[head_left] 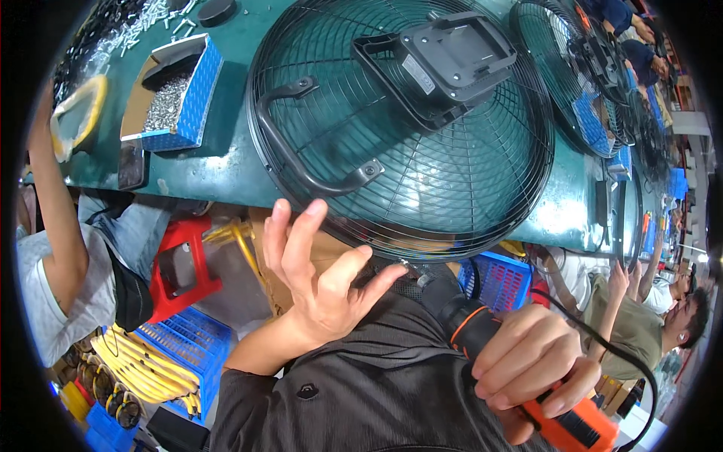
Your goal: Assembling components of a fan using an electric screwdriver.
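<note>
My right hand (531, 365) is wrapped around an orange and black corded electric screwdriver (478, 324), low on the right. Its nose points up and left toward the fan's near rim. My left hand (316, 279) is raised with fingers apart, the thumb tip close to the driver's bit. A small shiny piece (404, 264) shows at that bit, too small to name; whether the thumb touches it I cannot tell. Before me lies a round black wire fan grille (444, 173) with a dark motor housing (459, 68) on it. A curved black handle (290, 151) spans its left part, a screw showing at its near end.
A blue cardboard box (199, 105) of small screws stands left on the green table (226, 169), with loose screws (147, 26) behind. Another fan (576, 83) lies right. Co-workers (64, 256) sit on both sides. Blue crates (199, 346) and a red stool (181, 264) are below the edge.
</note>
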### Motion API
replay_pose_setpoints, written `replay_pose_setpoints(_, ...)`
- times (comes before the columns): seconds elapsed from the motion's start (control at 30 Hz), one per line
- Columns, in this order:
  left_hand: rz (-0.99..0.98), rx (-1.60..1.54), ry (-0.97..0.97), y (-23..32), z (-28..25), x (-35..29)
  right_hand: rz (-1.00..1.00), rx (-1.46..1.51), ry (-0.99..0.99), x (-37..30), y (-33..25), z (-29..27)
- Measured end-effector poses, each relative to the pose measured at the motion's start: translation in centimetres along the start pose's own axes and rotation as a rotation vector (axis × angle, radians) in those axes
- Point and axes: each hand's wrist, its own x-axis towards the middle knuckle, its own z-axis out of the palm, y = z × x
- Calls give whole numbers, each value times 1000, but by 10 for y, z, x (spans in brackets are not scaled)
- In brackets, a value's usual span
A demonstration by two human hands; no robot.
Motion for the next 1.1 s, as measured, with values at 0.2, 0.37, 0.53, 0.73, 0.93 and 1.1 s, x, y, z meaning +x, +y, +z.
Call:
replay_pose_setpoints(0.2, -57, -35, -26, -4, 5, -7, 15, -51, -99, -2, 5, 7)
replay_pose_setpoints(0.37, -96, -114, -80, -11, 6, -11, -17, -120, -184, 3, 12, 18)
replay_pose_setpoints(0.53, -246, -308, 94, -26, -2, -32, 211, -230, -250, 20, 1, 34)
replay_pose_setpoints(0.73, -1085, -1367, -321, -43, 14, -44, 230, -362, -195, 27, 8, 51)
replay_pose_setpoints(0.93, -941, -1628, -447, -44, 35, -40, 177, -527, 1, 23, 21, 60)
replay_pose_setpoints(1.1, -894, -1557, -363, -41, 39, -41, 245, -415, -94, 31, 26, 51)
